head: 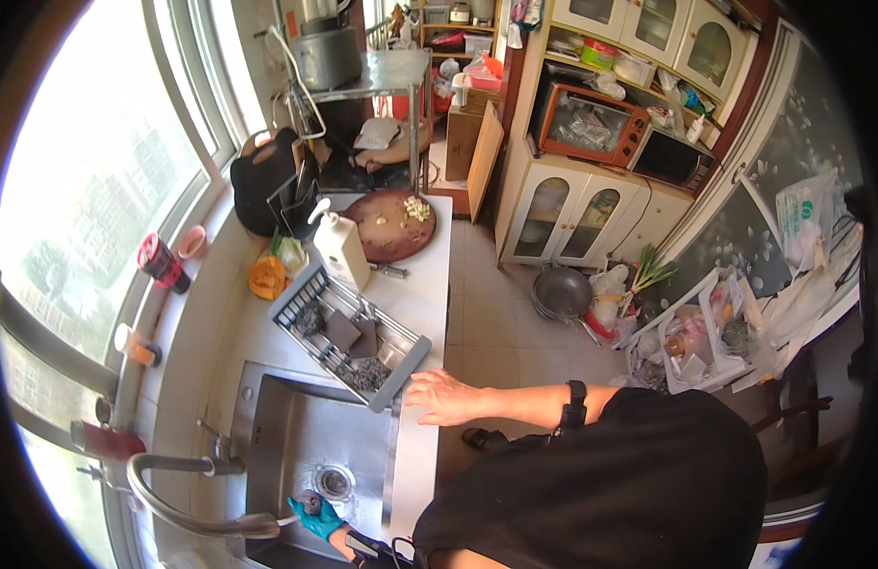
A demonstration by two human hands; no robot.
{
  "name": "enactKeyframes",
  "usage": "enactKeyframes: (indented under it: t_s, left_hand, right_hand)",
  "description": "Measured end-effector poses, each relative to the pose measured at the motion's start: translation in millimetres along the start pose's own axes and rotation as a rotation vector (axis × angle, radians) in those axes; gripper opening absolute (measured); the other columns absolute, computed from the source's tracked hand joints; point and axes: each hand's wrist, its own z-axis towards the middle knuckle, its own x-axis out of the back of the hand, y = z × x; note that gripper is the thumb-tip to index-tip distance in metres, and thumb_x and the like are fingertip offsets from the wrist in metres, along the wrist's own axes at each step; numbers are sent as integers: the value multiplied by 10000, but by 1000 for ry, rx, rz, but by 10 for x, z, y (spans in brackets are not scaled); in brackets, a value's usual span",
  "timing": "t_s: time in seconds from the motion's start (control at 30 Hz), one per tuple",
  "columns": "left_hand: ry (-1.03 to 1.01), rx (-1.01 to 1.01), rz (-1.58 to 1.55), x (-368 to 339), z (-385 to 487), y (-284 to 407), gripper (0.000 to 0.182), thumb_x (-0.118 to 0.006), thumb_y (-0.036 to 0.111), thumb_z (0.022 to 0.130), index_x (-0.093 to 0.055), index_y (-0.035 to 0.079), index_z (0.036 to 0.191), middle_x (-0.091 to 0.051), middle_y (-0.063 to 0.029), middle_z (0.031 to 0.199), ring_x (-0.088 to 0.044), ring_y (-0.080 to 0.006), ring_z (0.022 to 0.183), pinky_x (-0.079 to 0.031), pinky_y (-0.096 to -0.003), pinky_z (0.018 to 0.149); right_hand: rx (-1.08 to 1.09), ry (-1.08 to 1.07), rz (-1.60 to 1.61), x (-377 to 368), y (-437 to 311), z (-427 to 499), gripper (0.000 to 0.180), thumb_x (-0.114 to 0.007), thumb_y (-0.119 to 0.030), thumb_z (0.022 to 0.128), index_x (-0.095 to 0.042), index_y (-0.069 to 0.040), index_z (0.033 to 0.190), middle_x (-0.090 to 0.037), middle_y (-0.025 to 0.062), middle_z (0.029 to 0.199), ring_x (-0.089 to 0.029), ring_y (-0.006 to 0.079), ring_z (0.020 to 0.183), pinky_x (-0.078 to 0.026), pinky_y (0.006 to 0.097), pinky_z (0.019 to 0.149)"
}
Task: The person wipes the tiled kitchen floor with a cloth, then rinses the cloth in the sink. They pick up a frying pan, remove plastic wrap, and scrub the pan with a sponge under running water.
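My left hand [321, 519], in a teal glove, holds a small dark grey wad [311, 502] over the stainless-steel sink [354, 419]. The wad's exact kind is unclear. A thin stream of water runs from the curved faucet [233, 526] towards that hand. Beside the hand lies the sink drain [333, 482]. My bare right hand [442, 398] is palm down with fingers spread at the counter's front edge, close to the end of a grey drain rack [403, 366]. Inside the rack are steel-wool scourers [370, 374], dark sponge pads [341, 331] and a clear container [393, 351].
A white pump bottle [341, 249], a round cutting board [393, 238] with chopped pieces and a cut pumpkin [266, 278] stand beyond the rack. Cups line the windowsill [176, 291]. On the floor are a wok [562, 291] and white bins [695, 341] of bagged goods.
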Motion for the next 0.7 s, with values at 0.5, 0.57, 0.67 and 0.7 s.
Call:
enactKeyframes:
  t_s: [0.5, 0.57, 0.67, 0.7]
  left_hand:
    - [-107, 43, 93, -74, -49, 191, 195, -444, 200, 982, -589, 152, 861, -456, 21, 716, -466, -100, 582, -402, -266, 521]
    - [-122, 39, 87, -10, -58, 257, 204, -437, 202, 986, -585, 157, 853, -440, 29, 700, -455, -95, 569, -394, -265, 512]
    - [-156, 29, 71, 115, -60, 371, 217, -427, 205, 992, -578, 164, 841, -416, 40, 675, -437, -89, 550, -382, -264, 498]
    - [-167, 29, 63, 152, -57, 396, 222, -423, 206, 994, -576, 167, 837, -408, 43, 667, -431, -86, 544, -378, -263, 494]
  right_hand:
    - [-116, 71, 72, 117, 219, -321, 480, -676, -387, 873, -618, -83, 1240, -573, 129, 1320, -388, 345, 1359, -291, 519, 1101]
    - [-129, 70, 68, 119, 248, -337, 477, -678, -379, 873, -619, -80, 1240, -573, 129, 1321, -385, 350, 1361, -291, 525, 1102]
    - [-126, 88, 56, 84, 266, -351, 453, -692, -367, 858, -634, -92, 1213, -588, 118, 1281, -398, 355, 1346, -301, 533, 1089]
    - [-127, 116, 57, 69, 270, -348, 432, -704, -364, 843, -650, -107, 1186, -604, 108, 1239, -414, 355, 1327, -313, 536, 1075]
